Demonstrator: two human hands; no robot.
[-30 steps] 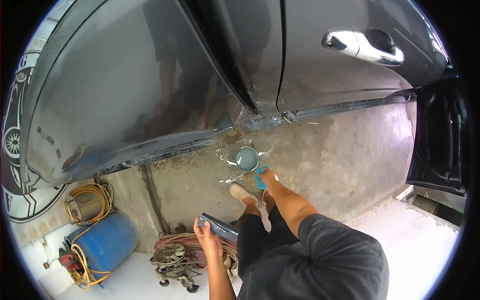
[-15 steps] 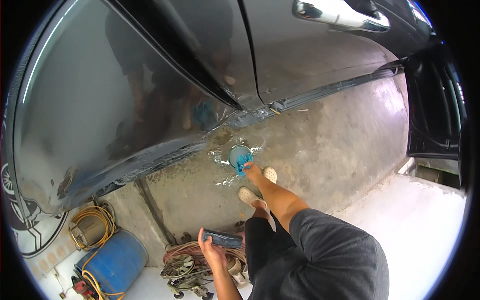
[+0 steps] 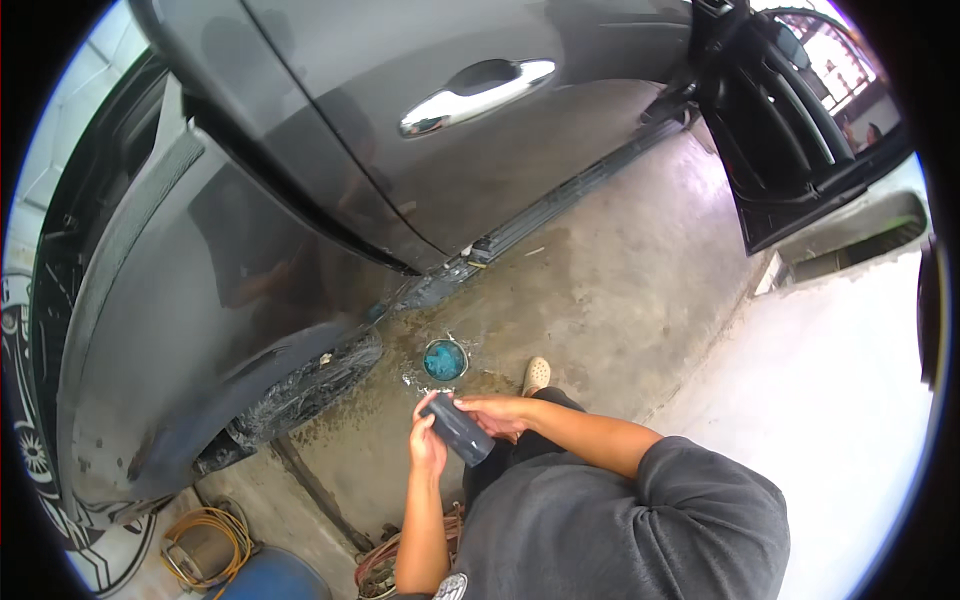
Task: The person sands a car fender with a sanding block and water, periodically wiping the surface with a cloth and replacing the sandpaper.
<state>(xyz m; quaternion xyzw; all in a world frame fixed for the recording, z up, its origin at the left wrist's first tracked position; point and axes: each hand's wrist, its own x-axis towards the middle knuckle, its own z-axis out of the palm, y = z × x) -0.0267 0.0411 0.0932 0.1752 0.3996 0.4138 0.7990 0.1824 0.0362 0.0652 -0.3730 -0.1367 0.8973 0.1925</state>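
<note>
Both hands had come together since the moment before, when the right one was down at the small round tub on the floor and the left held the dark block off to the side near the hoses. Now the dark rectangular block sat between them in front of the person's chest, tilted, its upper end toward the car. The left hand was curled around the block's near-left side, fingers wrapped on it. The right hand closed over its far-right edge from the other side, so each hand gripped the same piece.

Just beyond the hands, on the wet concrete floor, stood the round tub with blue-green stuff in it, a ring of splashed water around it. Right of the tub, close beyond the right hand, a light-coloured shoe showed. Farther out rose the dark grey car, its chrome door handle well above the hands and its scuffed lower panel off to the left of the left hand. An open door hung far out to the right. Behind the left elbow lay a coiled yellow hose and a blue drum.
</note>
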